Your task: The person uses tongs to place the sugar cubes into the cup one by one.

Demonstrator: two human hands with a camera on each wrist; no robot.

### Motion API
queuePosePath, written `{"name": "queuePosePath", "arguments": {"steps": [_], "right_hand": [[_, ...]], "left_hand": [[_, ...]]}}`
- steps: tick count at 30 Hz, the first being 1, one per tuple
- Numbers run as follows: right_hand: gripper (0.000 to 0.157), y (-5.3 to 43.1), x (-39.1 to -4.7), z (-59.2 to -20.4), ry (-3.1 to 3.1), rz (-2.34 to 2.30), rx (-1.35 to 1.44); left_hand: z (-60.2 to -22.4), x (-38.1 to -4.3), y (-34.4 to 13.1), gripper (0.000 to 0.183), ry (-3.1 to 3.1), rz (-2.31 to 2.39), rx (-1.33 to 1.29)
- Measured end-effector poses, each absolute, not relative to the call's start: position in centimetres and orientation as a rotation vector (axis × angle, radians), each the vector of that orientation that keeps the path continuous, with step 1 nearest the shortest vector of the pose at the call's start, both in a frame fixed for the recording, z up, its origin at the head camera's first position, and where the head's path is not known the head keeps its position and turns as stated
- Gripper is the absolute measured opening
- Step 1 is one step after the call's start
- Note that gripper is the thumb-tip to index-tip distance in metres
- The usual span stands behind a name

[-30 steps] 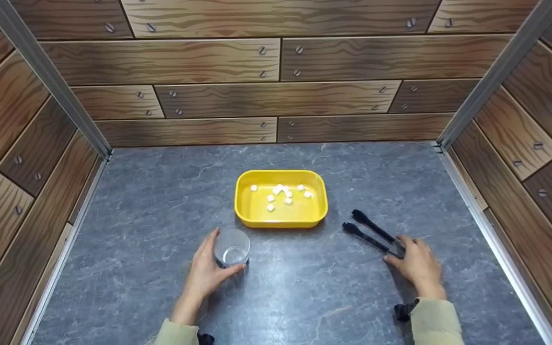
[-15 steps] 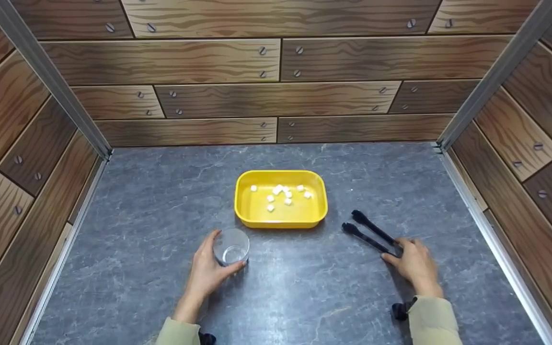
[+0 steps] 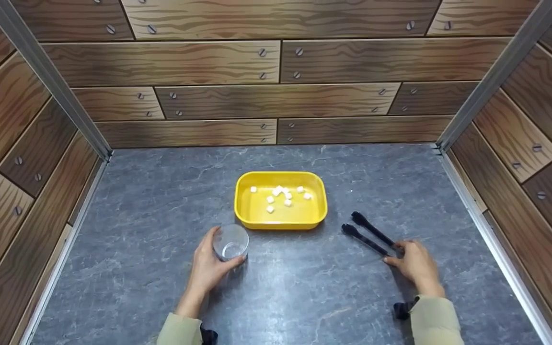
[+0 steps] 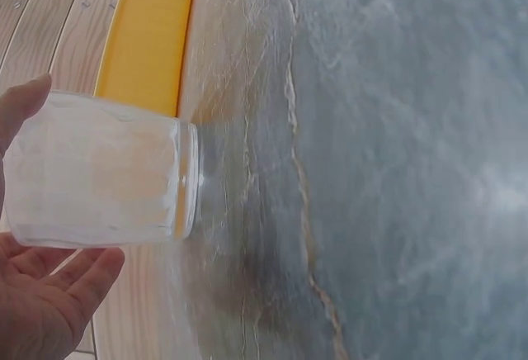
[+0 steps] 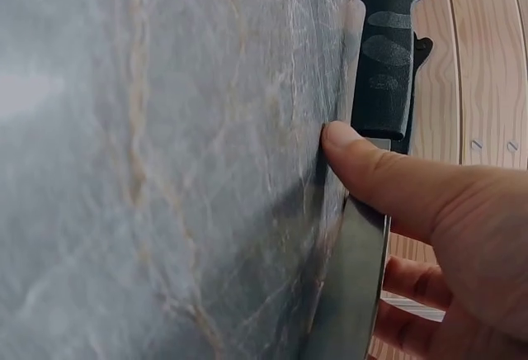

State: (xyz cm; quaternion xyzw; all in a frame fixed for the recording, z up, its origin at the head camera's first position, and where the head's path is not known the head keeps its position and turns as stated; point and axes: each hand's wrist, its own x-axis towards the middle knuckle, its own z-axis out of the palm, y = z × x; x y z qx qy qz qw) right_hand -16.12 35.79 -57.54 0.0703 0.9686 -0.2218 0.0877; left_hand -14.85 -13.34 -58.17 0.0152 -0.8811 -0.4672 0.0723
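In the head view my left hand [image 3: 207, 266] grips a clear glass [image 3: 231, 242] from the left side, thumb at the near side and fingers around the far side. The glass stands upright, its base close to the tabletop in the left wrist view. My right hand [image 3: 418, 266] holds the steel handle end of black-tipped tongs [image 3: 366, 241], thumb on one side and fingers on the other. The tongs lie low along the table, arms spread, tips pointing to the back left. Between and beyond both hands sits a yellow tray [image 3: 281, 225] with several small white cubes [image 3: 288, 202] scattered in it.
The grey marbled tabletop [image 3: 300, 282] runs under everything. Wood-patterned panels [image 3: 276, 100] close it off at the back and both sides. Metal rails [image 3: 491, 256] edge the table at left and right.
The glass and left hand have shifted slightly up in the head view, toward the tray. The right hand and tongs stay nearly in place.
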Motion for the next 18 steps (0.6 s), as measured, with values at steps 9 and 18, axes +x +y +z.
{"name": "queuePosePath", "arguments": {"steps": [9, 18], "right_hand": [[0.067, 36.0, -15.9, -57.3, 2.893, -0.697, 0.157], [0.065, 35.7, -16.0, -56.2, 2.903, -0.791, 0.146]], "left_hand": [[-58.2, -15.1, -13.4, 0.101, -2.648, -1.442, 0.066], [-58.2, -15.4, -13.2, 0.102, -2.624, -1.460, 0.060]]}}
